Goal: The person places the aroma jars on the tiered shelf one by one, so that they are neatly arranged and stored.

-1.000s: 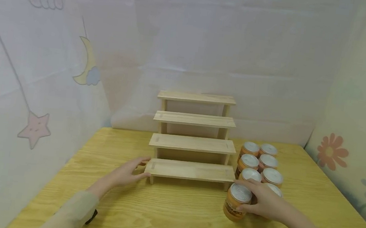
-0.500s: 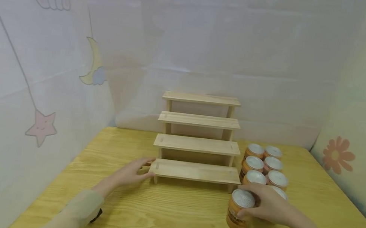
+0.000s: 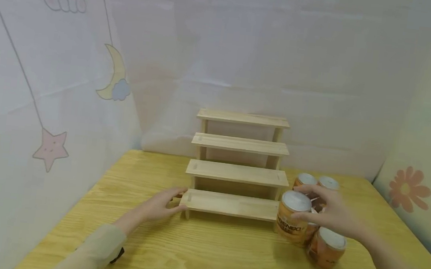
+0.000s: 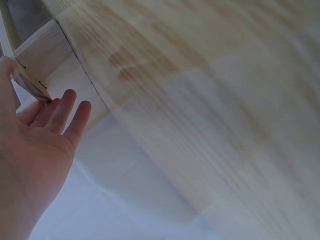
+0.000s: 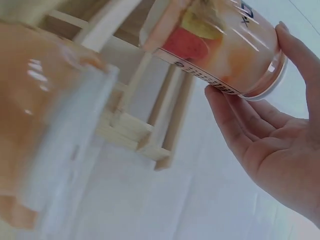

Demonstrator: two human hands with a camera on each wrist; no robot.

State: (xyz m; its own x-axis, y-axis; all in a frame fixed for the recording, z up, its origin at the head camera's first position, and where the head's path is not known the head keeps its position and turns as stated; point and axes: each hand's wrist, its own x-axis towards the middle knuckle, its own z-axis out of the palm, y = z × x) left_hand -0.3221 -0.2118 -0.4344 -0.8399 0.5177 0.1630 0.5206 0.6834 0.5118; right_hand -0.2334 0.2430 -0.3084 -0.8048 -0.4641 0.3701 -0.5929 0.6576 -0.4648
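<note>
While the right hand (image 3: pixel 336 212) grips an orange can (image 3: pixel 288 226) between thumb and fingers, the left hand (image 3: pixel 161 204) holds the left end of the lowest step (image 3: pixel 231 204) of a four-step wooden stand (image 3: pixel 237 172), its thumb at the near corner and other fingers toward the far one.

The key relation is sideways: the can lies just left of the right palm and close by the right end of that lowest step, which runs left to right. Its long axis is close to upright, silvery lid on top, and it appears lifted off the table (image 3: pixel 206 251). The right hand is plainly the nearer one; the left is at the opposite end of the stand. Another can (image 3: pixel 325 253) stands nearer and to the right, two far cans (image 3: pixel 329 182) show beyond the fingers, and those between are partly hidden.

Dark capitals cross the held can's front, something like "ENBO", though I cannot confirm the full word. From the right wrist, its label (image 5: pixel 225 35) carries red and yellow fruit-like pictures and a strip of print too small to read. On the nearer can, the lettering is too blurred to make out.
</note>
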